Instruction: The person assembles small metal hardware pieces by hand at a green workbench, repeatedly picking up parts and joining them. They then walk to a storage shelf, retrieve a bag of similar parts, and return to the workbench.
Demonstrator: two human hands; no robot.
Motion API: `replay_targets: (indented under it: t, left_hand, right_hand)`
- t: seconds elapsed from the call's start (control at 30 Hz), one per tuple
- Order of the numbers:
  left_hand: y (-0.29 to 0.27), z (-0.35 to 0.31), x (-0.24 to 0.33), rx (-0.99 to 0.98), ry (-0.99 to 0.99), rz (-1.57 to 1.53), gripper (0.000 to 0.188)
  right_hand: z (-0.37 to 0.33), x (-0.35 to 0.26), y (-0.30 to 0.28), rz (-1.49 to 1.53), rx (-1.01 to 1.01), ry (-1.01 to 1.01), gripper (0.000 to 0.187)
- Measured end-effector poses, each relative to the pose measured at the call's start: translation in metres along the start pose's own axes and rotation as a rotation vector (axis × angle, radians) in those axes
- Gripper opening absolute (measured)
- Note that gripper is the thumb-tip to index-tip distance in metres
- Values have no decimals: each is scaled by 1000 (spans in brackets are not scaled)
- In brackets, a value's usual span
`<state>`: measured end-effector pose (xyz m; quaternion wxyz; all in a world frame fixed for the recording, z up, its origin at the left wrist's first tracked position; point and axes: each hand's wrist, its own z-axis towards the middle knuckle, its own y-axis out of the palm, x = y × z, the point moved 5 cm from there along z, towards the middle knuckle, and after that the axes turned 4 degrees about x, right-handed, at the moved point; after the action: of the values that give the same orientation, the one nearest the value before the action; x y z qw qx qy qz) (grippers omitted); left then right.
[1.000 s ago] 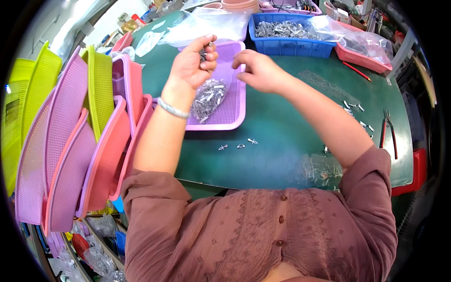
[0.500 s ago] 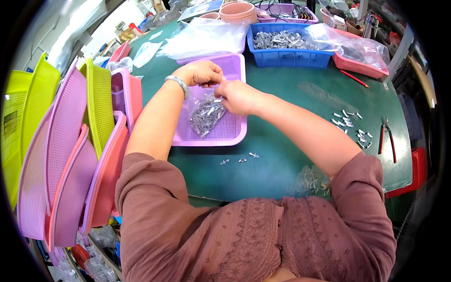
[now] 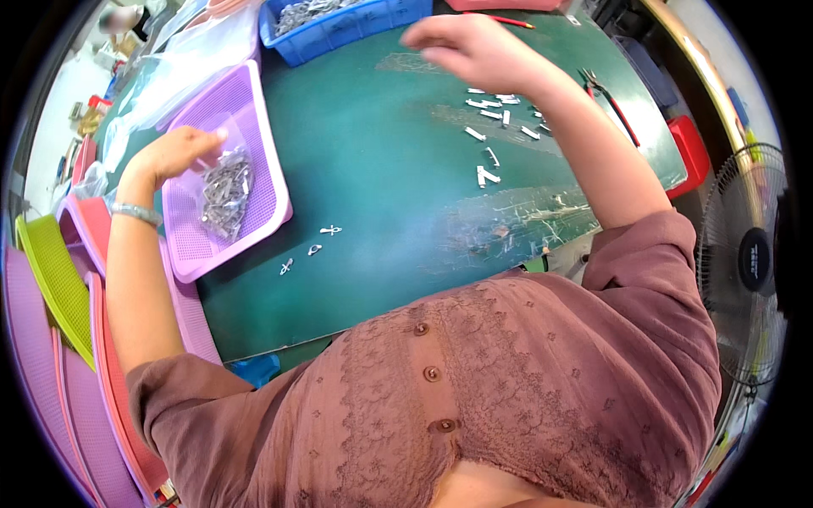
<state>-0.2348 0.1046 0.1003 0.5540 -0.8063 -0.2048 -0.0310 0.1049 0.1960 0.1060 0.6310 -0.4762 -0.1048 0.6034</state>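
My left hand (image 3: 182,154), a beaded or bangle-like band at its wrist, pinches the top of a clear plastic bag (image 3: 227,196) filled with small grey metal pieces. The bag rests in a lilac perforated basket (image 3: 275,165). Over the far part of the table my right hand (image 3: 474,51) is raised, slightly blurred, fingers and thumb apart with nothing visible in them. Below it lie several loose silvery clip-like pieces (image 3: 491,113). Three small metal parts (image 3: 315,250) lie in front of the basket; two have crossed or looped shapes.
A blue bin (image 3: 356,30) of grey metal pieces stands at the back. Red-handled pliers (image 3: 614,110) and a red pen (image 3: 508,21) lie on the green table (image 3: 381,161). Lilac, pink and green baskets (image 3: 59,288) stack at left; a fan (image 3: 749,262) stands right.
My right hand has left the bag and swung right toward the loose metal pieces. My left hand still holds the bag. The view has turned to the right.
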Motion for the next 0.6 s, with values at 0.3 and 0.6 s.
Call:
replay_targets:
  t: [0.3, 0.6]
  left_hand:
    - [-24, 10, -15, 315, 87, -129, 21]
    - [-1, -40, 11, 515, 159, 150, 26]
  right_hand:
    - [-114, 93, -58, -340, 1, 544, 23]
    - [-118, 78, -36, -181, 33, 489, 23]
